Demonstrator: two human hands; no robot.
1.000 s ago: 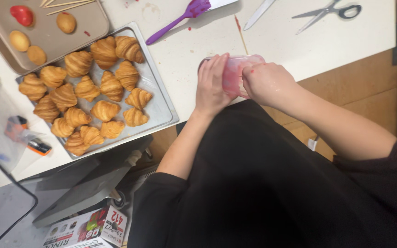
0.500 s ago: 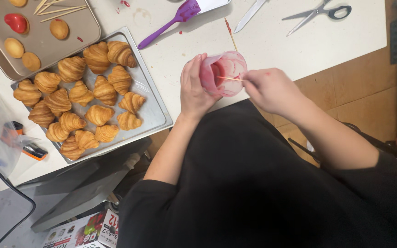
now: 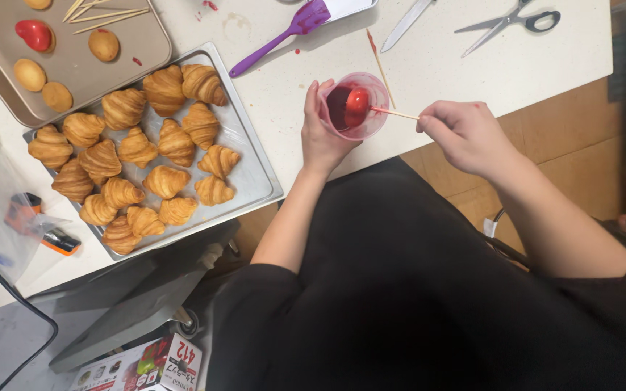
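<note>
- The left hand [image 3: 325, 134] wraps around a small clear plastic cup [image 3: 356, 108] of red glaze at the near edge of the white table [image 3: 465, 58]; the cup hides its thumb.
- The right hand [image 3: 465, 134] pinches a thin wooden skewer [image 3: 394, 113] between its fingertips; the skewer's tip carries one red-coated ball [image 3: 356, 106] sitting inside the cup.
- About seventeen golden croissants [image 3: 175, 141] lie on a silver tray [image 3: 255, 177].
- A beige baking pan [image 3: 121, 61], cut off at the top, holds one red-glazed piece [image 3: 35, 34], four plain round pieces [image 3: 103, 45] and several loose skewers [image 3: 103, 14].
- One purple spatula [image 3: 284, 32], one knife [image 3: 409, 23] and one pair of scissors [image 3: 505, 22] lie beyond the cup, each partly cut off.
- A printed box [image 3: 146, 362] with red panels lies on the floor, bottom left.
</note>
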